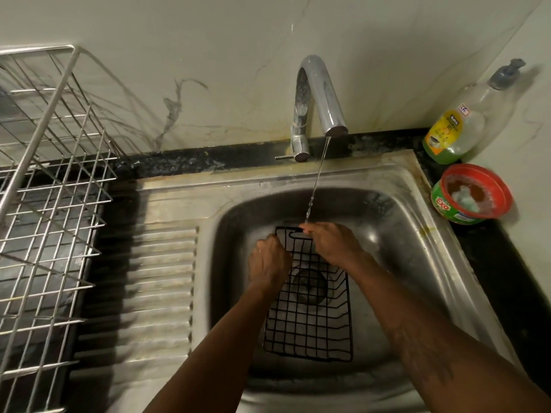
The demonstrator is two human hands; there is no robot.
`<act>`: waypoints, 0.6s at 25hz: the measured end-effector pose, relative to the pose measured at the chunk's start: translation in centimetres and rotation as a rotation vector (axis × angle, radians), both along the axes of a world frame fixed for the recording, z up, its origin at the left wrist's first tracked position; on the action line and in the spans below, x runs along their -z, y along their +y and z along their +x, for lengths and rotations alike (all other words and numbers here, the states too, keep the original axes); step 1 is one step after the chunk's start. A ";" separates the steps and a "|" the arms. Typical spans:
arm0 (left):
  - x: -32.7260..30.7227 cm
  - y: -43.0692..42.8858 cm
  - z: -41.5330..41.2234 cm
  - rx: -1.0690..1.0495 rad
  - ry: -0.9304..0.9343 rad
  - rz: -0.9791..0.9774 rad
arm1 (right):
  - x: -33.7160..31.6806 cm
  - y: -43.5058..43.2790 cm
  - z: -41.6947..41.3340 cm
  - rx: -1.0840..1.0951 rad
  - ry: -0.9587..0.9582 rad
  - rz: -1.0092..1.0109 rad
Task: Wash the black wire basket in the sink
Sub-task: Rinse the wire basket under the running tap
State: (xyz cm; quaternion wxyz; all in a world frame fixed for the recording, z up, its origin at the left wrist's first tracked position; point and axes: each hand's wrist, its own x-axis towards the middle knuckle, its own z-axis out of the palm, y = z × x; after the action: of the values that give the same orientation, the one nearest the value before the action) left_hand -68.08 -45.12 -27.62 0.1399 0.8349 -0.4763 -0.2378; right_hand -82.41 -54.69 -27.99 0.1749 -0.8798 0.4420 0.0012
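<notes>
Steel dish rack [50,189] far left on the counter. In the sink [417,248], left hand [268,260] is curled round the black wire basket's [310,323] left edge, and right hand [334,242] clamps its far rim under the tap's [322,93] thin stream [317,180]; the basket hangs tilted over the drain. Soap bottle [459,126] and red-rimmed tub [471,195] stand far right.

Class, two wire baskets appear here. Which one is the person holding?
The black wire basket, gripped at its top edge by the left hand and right hand in the sink. The silver wire rack stands untouched at the left.
</notes>
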 end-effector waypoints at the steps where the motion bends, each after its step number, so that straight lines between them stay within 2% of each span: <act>1: 0.1 0.0 -0.1 -0.005 -0.005 0.000 | 0.1 -0.1 -0.8 0.007 0.031 -0.012; 4: -0.5 -0.6 -1.3 -0.020 0.010 0.011 | 0.2 0.2 1.2 -0.006 0.070 -0.022; 8: -1.0 -0.8 -1.1 -0.034 -0.025 0.012 | 0.1 0.3 4.3 -0.085 0.008 0.043; 12: -0.7 -0.3 0.7 -0.077 -0.022 0.034 | 0.1 -0.9 0.0 0.055 0.039 0.083; 15: -0.9 -0.6 0.4 -0.060 -0.023 0.013 | 0.4 -1.2 -0.2 0.128 0.169 -0.056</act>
State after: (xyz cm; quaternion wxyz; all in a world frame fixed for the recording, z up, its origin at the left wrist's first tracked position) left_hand -67.73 -45.69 -26.75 0.1359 0.8523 -0.4512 -0.2270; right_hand -82.65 -55.87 -28.35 0.1123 -0.8511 0.5103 0.0517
